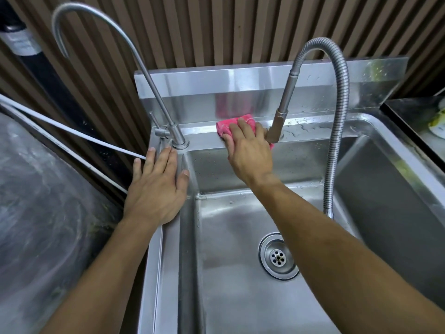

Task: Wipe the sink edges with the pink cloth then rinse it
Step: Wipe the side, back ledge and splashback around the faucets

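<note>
Right hand (249,150) flat, fingers straight, pressing pink cloth (234,125) on sink (204,141) back edge; unwiped ledge runs left toward left hand (157,186), resting open on left rim

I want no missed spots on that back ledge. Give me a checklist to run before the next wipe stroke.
1. Pink cloth flat on the sink's back ledge: ok.
2. Right hand pressing on the cloth: ok.
3. Left hand braced flat on the left rim: ok.
4. Path rightward free: not ok, spray head hangs right beside the cloth.
5. Ledge right of it dry: not ok, droplets show.
6. Water running: cannot tell.
</note>
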Motion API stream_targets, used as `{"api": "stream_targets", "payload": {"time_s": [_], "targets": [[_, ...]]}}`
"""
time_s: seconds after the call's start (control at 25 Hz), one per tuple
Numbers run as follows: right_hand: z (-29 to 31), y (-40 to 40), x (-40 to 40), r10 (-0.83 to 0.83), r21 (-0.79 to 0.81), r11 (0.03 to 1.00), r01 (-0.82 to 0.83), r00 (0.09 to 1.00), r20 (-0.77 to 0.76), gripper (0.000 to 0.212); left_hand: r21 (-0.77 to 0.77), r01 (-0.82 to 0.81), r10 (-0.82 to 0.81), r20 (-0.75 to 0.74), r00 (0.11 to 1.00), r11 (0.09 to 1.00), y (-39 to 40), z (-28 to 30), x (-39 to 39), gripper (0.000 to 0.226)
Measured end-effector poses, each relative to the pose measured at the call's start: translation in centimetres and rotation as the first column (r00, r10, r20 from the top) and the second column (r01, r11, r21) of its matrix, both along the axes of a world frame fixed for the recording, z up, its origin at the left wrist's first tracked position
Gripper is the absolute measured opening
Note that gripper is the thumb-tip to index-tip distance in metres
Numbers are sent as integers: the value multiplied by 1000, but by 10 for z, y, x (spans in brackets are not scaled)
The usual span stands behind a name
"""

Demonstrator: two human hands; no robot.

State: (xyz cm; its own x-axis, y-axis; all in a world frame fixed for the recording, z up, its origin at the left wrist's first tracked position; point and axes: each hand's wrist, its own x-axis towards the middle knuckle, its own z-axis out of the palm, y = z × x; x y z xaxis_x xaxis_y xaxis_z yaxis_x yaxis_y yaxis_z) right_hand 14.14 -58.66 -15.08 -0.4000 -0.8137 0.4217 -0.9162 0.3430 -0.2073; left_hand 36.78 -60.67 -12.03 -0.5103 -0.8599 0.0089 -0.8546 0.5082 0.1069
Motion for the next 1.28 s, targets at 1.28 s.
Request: {"api": "stream_targets", "payload": {"time_s": [1.28], "targets": [[3, 1, 12, -90, -1, 996, 91, 990, -111, 35, -465, 171, -159, 65, 985, 869, -62, -19, -107, 68]]}}
